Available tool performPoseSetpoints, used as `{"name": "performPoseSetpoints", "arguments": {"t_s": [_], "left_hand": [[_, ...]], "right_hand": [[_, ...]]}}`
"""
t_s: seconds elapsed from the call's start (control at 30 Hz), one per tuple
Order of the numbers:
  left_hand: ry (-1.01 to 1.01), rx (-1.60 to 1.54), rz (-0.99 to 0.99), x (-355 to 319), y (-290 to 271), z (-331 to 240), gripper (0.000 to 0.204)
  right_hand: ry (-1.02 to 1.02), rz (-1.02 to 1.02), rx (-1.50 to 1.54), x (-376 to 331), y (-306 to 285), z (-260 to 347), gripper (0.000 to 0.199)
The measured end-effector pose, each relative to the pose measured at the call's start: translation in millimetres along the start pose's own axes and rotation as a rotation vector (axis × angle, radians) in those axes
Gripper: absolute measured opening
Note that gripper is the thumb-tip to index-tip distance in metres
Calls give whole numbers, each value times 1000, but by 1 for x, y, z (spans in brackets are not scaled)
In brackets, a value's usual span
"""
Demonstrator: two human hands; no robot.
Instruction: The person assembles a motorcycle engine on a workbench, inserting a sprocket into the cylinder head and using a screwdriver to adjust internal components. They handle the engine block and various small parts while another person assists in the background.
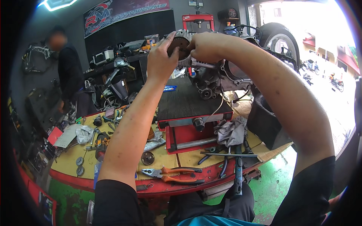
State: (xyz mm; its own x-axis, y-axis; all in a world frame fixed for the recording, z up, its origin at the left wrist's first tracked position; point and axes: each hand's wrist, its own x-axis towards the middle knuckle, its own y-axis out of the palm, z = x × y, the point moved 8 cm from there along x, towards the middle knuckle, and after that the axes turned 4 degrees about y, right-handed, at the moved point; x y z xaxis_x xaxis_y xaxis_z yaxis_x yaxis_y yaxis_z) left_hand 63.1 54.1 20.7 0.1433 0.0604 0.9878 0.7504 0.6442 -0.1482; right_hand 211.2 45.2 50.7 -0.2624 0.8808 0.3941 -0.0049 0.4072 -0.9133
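Note:
Both my arms stretch forward to an engine point(230, 75) on a raised red stand with a black ribbed top point(188, 96). My left hand point(162, 56) holds the left side of the finned metal cylinder head point(184, 33), fingers along its edge and thumb at a dark round disc point(180, 44) set in its face. My right hand point(207, 47) is closed against the disc's right side. Its fingertips are turned away, and what they grip is hidden. A pale cable point(217, 109) hangs from the engine.
Orange-handled pliers point(171, 171), a round metal disc point(148, 158) and a spring point(144, 187) lie near the bench's red front edge point(124, 190). A rag point(230, 132) and a black bin point(266, 120) stand right. A person point(71, 75) is at the far left.

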Motion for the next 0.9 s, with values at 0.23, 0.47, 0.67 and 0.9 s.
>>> {"name": "performPoseSetpoints", "arguments": {"t_s": [0.23,0.47,0.67,0.9], "left_hand": [[16,11,-7,-1,-3,2,53],[13,3,-23,-1,-1,2,53],[3,-29,-23,-1,-1,4,52],[8,-11,-2,0,0,1,51]], "right_hand": [[-81,-135,-126,-25,-8,24,33],[-151,-229,-208,-42,-13,37,22],[-168,-258,-242,-41,-7,40,19],[-82,-168,-30,-20,-1,13,38]]}}
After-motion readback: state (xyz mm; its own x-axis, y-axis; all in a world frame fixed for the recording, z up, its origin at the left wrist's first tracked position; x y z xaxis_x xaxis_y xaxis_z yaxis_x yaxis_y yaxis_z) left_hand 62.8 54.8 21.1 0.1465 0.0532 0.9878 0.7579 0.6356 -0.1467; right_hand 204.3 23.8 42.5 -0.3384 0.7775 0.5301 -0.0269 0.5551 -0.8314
